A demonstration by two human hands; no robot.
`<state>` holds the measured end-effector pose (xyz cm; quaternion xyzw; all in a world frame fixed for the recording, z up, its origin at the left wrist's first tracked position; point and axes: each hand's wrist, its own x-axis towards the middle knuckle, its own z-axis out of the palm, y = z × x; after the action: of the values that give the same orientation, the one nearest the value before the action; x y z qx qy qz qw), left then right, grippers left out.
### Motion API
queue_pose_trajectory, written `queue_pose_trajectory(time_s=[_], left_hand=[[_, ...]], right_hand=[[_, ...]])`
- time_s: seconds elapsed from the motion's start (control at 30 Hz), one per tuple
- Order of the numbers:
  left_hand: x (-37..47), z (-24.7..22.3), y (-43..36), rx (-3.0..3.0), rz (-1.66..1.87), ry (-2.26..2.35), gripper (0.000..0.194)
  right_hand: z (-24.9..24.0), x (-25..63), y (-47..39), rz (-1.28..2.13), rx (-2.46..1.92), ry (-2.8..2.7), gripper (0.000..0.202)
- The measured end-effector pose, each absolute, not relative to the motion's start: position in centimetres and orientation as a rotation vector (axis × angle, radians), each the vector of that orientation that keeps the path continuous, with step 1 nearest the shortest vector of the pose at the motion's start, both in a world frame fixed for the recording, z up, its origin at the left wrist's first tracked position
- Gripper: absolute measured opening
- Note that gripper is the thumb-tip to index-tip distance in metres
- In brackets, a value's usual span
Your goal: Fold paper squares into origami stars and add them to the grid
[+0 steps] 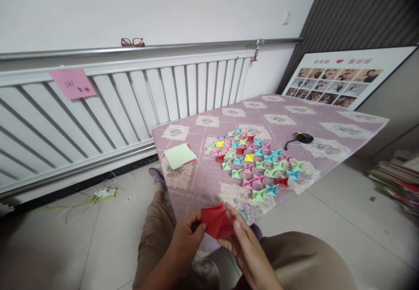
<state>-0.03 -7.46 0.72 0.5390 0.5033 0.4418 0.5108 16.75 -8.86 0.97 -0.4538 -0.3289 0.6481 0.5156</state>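
A partly folded sheet of red origami paper (214, 222) is held between both hands above the table's near corner. My left hand (190, 237) pinches its left edge between thumb and fingers. On the other side, my right hand (240, 237) grips the paper with fingers along its right edge and underneath. Several small folded paper pieces (249, 157) in green, blue, pink, red and yellow stand in rows on the table just beyond. To their left lies a stack of square paper sheets (180, 155), pale green on top with red showing below.
The table (203, 181) wears a purple floral cloth. A black tape measure (303, 138) lies at its right. Behind are a white radiator (183, 89) with a pink note (72, 83), and glasses (132, 42) on the pipe. A power strip (104, 194) with cables lies on the floor.
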Motion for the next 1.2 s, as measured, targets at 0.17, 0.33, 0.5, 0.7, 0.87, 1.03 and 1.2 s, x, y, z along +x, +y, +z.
queue_pose_trajectory(time_s=[0.17,0.33,0.5,0.7,0.87,1.03,1.2], left_hand=[[-0.1,0.3,-7.6,1.257,1.132,1.277,0.011],[0.0,-0.3,-7.4,0.968,1.173,1.132,0.016],[0.4,-0.3,-7.4,0.654,1.229,0.895,0.026],[0.4,-0.3,-7.4,0.582,1.196,0.858,0.034],[-0.1,-0.9,-7.4,0.713,1.119,0.942,0.035],[-0.4,-0.9,-7.7,0.736,1.065,0.923,0.031],[-0.2,-0.3,-8.1,0.720,1.005,0.895,0.024]], right_hand=[[1.6,16.4,-9.1,1.698,-1.085,-0.671,0.063],[1.6,15.7,-8.9,1.621,-1.135,-0.743,0.062],[1.9,15.5,-8.8,1.539,-1.090,-0.912,0.062],[1.9,16.2,-9.0,1.545,-1.137,-0.946,0.052],[1.7,16.6,-8.7,1.522,-1.202,-0.919,0.038],[1.7,16.8,-8.3,1.545,-1.186,-0.926,0.037],[2.3,16.6,-8.4,1.612,-1.079,-1.095,0.028]])
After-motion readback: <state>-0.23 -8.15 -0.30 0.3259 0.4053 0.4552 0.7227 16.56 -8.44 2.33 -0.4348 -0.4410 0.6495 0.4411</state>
